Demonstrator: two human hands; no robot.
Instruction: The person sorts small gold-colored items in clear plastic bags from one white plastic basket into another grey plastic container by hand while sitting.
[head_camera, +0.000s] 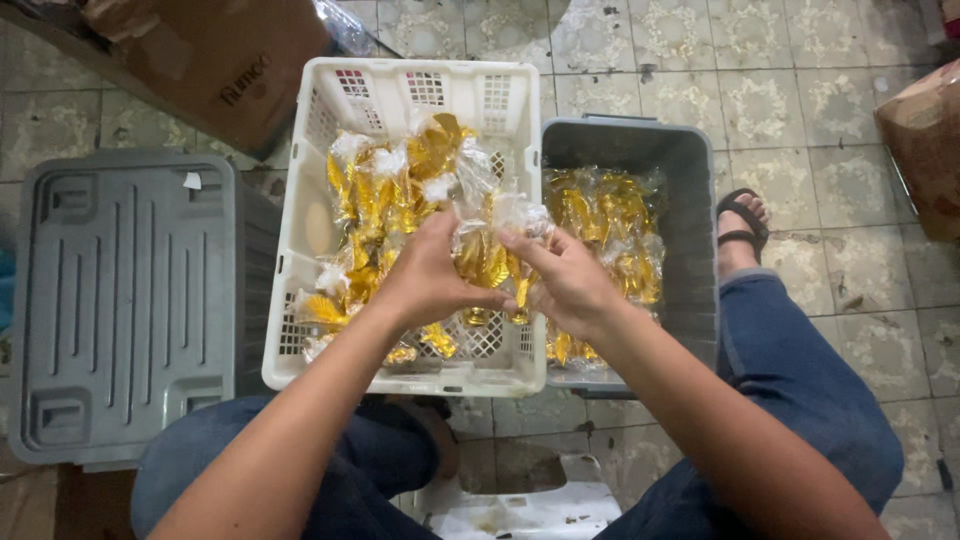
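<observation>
Both my hands meet over the front of a white slotted plastic crate (400, 95). My left hand (432, 275) and my right hand (565, 280) together grip a clear plastic bag of gold-coloured pieces (487, 245), held just above the crate. The crate holds several more clear bags of gold pieces (385, 190). To its right a grey plastic bin (690, 200) also holds several bags of gold pieces (605, 230).
An upturned grey bin (120, 300) lies at the left. A brown cardboard box (230, 60) stands at the back left, another box (925, 140) at the right edge. My knees in blue jeans, a sandalled foot (742, 225) and a white stool (520, 505) are on the tiled floor.
</observation>
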